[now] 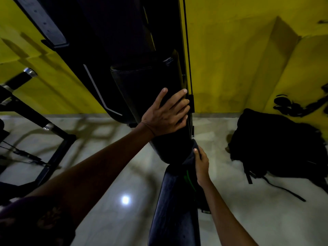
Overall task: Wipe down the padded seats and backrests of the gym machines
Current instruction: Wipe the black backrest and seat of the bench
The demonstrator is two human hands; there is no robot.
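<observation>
Head view: worn on the person's head, wide-angle.
Facing: forward and steeply down, toward the yellow wall and the floor.
Nearness: close, within arm's reach of the backrest.

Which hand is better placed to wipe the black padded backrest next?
Probably the right hand: it pinches the dark cloth against the black padded backrest. The left hand lies flat, without cloth.

No readable text, labels or numbers anywhere.
</observation>
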